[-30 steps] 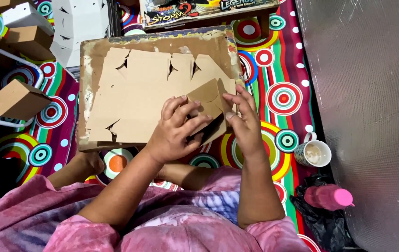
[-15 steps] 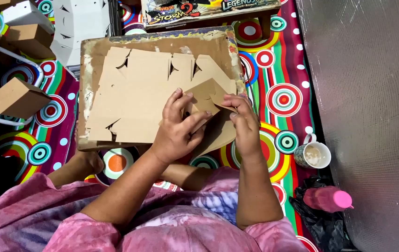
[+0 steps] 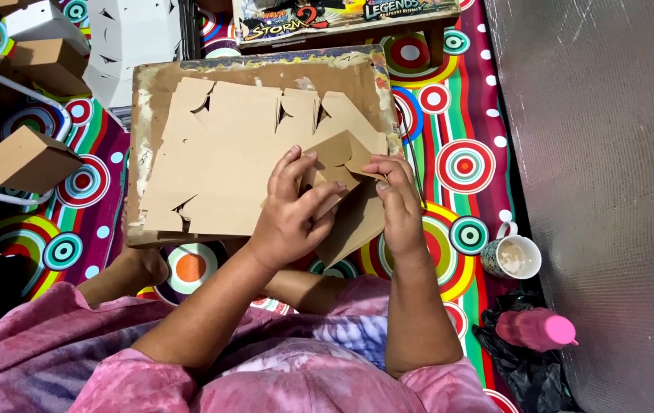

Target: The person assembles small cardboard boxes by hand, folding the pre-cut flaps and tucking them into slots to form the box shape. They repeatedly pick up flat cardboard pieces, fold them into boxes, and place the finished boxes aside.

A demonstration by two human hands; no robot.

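Note:
A flat die-cut sheet of brown cardboard (image 3: 227, 160) lies on a worn wooden board (image 3: 143, 99) in front of me. My left hand (image 3: 292, 210) presses and grips a folded flap of the cardboard (image 3: 338, 149) at the sheet's right end. My right hand (image 3: 396, 199) pinches the same flap from the right side, fingers curled over its edge. The flap stands bent up from the sheet between both hands.
Folded cardboard boxes (image 3: 29, 157) sit on a wire rack at the left. A cup (image 3: 512, 256) and a pink bottle (image 3: 535, 329) stand at the right on a mat with coloured rings (image 3: 465, 164). A silver quilted surface (image 3: 602, 153) fills the right side.
Both hands have shifted slightly on the flap and bent it further up; my left fingers now lie spread across it. The sheet itself stays put.

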